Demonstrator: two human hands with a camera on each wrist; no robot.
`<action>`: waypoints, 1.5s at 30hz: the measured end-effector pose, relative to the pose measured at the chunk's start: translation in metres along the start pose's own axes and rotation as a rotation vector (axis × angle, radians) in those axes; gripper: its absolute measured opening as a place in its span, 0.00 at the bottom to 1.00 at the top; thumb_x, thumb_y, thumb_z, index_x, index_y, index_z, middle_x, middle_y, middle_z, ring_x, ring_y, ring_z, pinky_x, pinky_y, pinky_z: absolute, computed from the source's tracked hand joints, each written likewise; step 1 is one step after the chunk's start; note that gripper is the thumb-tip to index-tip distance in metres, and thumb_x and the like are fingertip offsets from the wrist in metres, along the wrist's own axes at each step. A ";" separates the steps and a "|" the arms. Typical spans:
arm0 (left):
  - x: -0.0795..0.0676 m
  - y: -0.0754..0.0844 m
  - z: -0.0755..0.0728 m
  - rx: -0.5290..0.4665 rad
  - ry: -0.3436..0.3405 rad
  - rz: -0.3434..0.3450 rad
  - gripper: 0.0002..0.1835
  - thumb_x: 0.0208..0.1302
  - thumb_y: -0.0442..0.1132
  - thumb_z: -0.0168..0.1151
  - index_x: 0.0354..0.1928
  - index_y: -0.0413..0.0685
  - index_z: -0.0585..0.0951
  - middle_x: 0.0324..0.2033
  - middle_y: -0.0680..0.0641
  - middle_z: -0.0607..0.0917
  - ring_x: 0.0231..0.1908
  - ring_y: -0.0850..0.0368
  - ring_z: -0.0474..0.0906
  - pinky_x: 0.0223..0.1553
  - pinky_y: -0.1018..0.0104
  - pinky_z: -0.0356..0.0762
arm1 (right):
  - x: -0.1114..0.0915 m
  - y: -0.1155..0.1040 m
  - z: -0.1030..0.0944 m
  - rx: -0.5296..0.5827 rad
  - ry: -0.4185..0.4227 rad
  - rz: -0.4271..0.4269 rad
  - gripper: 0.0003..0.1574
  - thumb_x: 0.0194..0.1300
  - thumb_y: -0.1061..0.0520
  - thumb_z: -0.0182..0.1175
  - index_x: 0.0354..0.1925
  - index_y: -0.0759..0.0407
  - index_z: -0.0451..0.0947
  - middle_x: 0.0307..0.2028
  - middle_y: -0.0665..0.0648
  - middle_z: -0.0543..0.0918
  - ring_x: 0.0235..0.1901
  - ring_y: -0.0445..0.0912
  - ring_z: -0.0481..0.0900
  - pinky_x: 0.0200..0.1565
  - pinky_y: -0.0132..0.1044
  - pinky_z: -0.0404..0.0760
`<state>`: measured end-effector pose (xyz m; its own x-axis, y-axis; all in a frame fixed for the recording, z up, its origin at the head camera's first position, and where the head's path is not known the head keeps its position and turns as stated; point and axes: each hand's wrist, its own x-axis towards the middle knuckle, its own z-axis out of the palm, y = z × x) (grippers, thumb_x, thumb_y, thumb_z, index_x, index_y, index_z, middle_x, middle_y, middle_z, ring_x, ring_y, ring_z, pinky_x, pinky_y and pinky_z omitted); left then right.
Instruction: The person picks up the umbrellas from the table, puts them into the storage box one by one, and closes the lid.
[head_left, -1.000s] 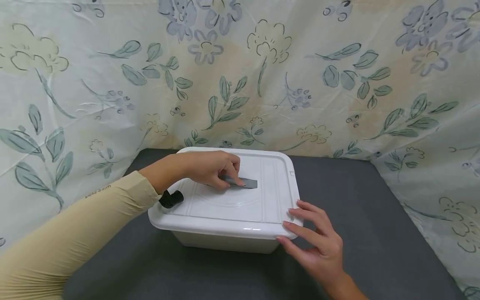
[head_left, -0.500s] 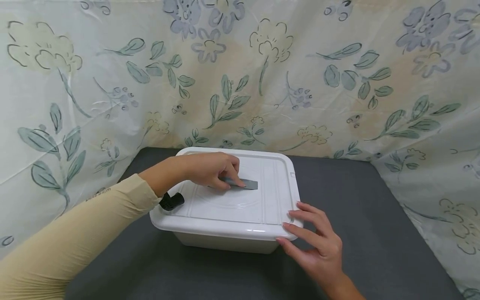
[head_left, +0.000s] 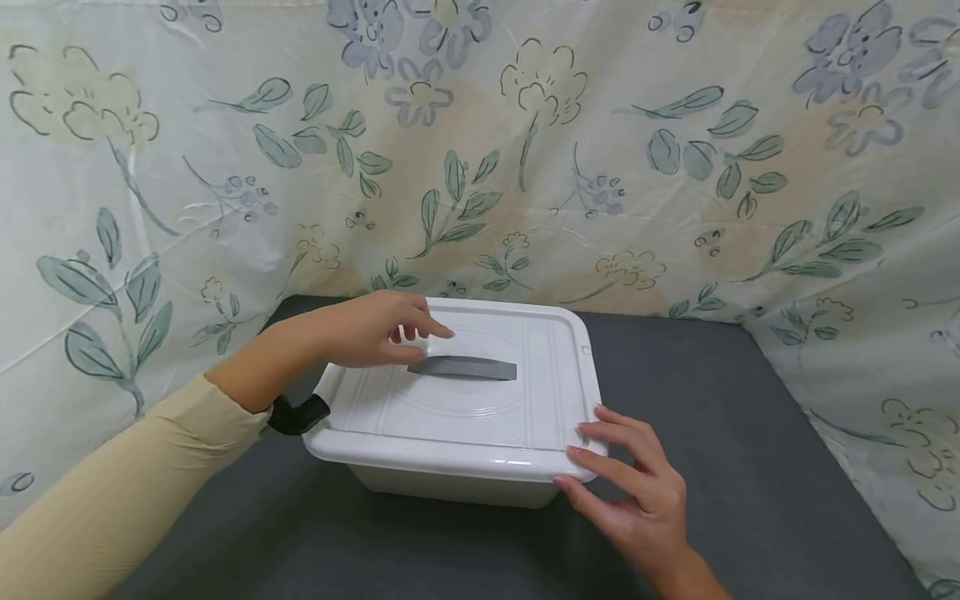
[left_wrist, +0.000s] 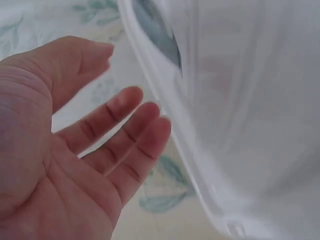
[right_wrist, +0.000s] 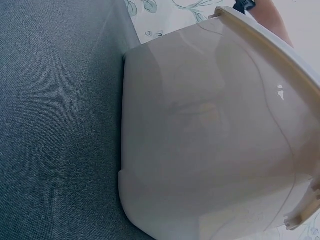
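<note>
A white lidded plastic storage box [head_left: 450,486] stands on a dark grey surface. Its ridged white lid [head_left: 457,429] carries a flat grey handle [head_left: 465,367] across the middle. My left hand [head_left: 371,329] hovers over the lid's left half, fingers loosely extended, its thumb near the handle's left end. Seen in the left wrist view, that hand [left_wrist: 90,135] holds nothing. At the lid's near right corner, my right hand [head_left: 637,492] grips the rim, fingertips on top and thumb at the front edge. In the right wrist view the box's side wall [right_wrist: 210,125] fills most of the picture.
Floral cloth [head_left: 450,167] hangs behind the box and along both sides. The dark grey surface [head_left: 697,400] extends around the box. A black wrist-worn device [head_left: 298,414] sits under the left wrist, beside the lid's left edge.
The left hand has let go of the grey handle and moved left and slightly up, baring the whole handle. My right hand and the box have stayed in place.
</note>
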<state>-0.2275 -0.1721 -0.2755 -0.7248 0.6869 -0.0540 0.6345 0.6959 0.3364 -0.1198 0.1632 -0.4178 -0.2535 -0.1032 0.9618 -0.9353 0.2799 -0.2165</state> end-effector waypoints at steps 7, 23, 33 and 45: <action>-0.034 -0.016 0.000 0.101 0.183 -0.111 0.30 0.69 0.39 0.67 0.72 0.49 0.75 0.54 0.44 0.83 0.48 0.49 0.80 0.49 0.51 0.82 | 0.005 -0.003 0.003 -0.014 0.001 -0.023 0.16 0.60 0.52 0.76 0.35 0.65 0.90 0.43 0.67 0.85 0.61 0.54 0.80 0.66 0.33 0.76; -0.046 -0.051 0.039 0.130 0.194 -0.255 0.37 0.78 0.58 0.49 0.81 0.52 0.57 0.81 0.37 0.49 0.80 0.33 0.43 0.76 0.32 0.47 | 0.005 0.003 0.012 -0.081 0.086 -0.152 0.16 0.58 0.54 0.77 0.31 0.68 0.89 0.36 0.70 0.83 0.49 0.62 0.83 0.62 0.38 0.80; -0.034 -0.047 0.044 0.215 0.133 -0.320 0.46 0.77 0.64 0.42 0.81 0.37 0.47 0.82 0.37 0.42 0.82 0.37 0.36 0.80 0.39 0.39 | 0.008 0.004 0.015 -0.069 0.122 -0.185 0.16 0.57 0.55 0.78 0.29 0.69 0.89 0.33 0.70 0.82 0.46 0.61 0.85 0.61 0.43 0.82; -0.035 -0.046 0.050 0.234 0.154 -0.338 0.47 0.78 0.64 0.39 0.80 0.34 0.43 0.82 0.38 0.39 0.82 0.40 0.34 0.80 0.42 0.40 | 0.002 0.006 0.014 0.002 0.107 -0.134 0.17 0.55 0.57 0.79 0.30 0.72 0.88 0.33 0.69 0.82 0.50 0.58 0.85 0.64 0.44 0.80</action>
<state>-0.2182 -0.2174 -0.3357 -0.9225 0.3854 0.0218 0.3856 0.9172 0.1007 -0.1294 0.1517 -0.4197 -0.0986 -0.0368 0.9944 -0.9596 0.2681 -0.0853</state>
